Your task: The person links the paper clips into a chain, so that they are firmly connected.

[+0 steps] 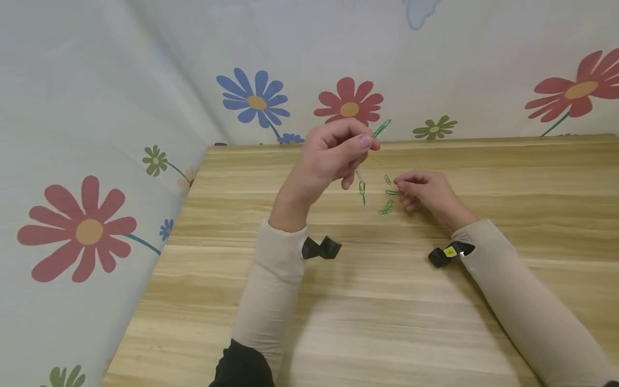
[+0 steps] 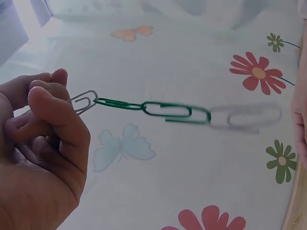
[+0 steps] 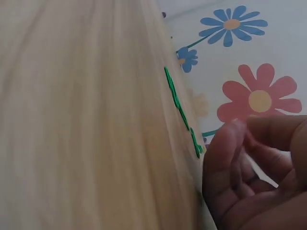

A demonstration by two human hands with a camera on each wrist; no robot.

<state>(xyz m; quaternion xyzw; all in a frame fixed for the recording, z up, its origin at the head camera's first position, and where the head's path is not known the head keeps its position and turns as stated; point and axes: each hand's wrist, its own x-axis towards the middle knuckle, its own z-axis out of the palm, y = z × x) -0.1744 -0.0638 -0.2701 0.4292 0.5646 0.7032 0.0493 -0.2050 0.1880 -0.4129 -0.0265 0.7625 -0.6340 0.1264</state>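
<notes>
My left hand (image 1: pixel 325 156) is raised above the table and pinches a chain of paper clips between thumb and fingers. One green paper clip (image 1: pixel 382 128) sticks up past its fingertips. Below the hand hang more linked clips: in the left wrist view a white paper clip (image 2: pixel 85 100) comes from the fingers, then green paper clips (image 2: pixel 168 110), then a blurred white one (image 2: pixel 254 117). My right hand (image 1: pixel 427 193) is low over the table, fingers bent and thumb near the forefinger, with no clip showing between them. Loose green paper clips (image 1: pixel 386 208) lie right beside its fingertips.
A yellow paper clip (image 1: pixel 378 160) lies farther back on the wooden table (image 1: pixel 232 269). Behind the table's far edge stands a pale sheet (image 1: pixel 469 64) printed with flowers. Each wrist carries a black camera mount, the left one (image 1: pixel 321 248) jutting inward.
</notes>
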